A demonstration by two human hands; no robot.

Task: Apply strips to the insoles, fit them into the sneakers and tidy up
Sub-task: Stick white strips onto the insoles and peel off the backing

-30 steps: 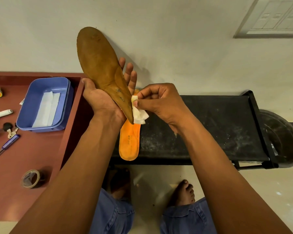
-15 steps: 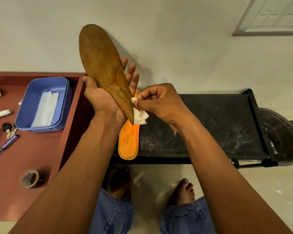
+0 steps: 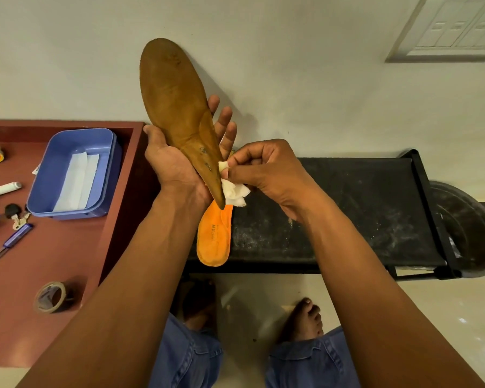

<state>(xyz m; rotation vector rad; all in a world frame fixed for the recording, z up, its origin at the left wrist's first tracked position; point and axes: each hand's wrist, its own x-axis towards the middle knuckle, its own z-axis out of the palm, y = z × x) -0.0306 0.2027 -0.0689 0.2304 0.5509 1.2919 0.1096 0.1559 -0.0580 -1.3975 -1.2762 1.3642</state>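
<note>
Here, a dark table point(image 3: 347, 214) stands to the right and a red-brown table point(image 3: 39, 261) to the left, which carries a blue tray point(image 3: 101, 197) with white strips point(image 3: 77, 183) inside. Above the dark table the left hand point(image 3: 177, 166) cradles a brown insole point(image 3: 177, 113), its grip loosely curled round the narrow end. The right hand point(image 3: 266, 175) pinches a crumpled white strip point(image 3: 234, 190) against that insole's near end. An orange insole point(image 3: 214, 239) lies on the dark table's left edge, just below.
</note>
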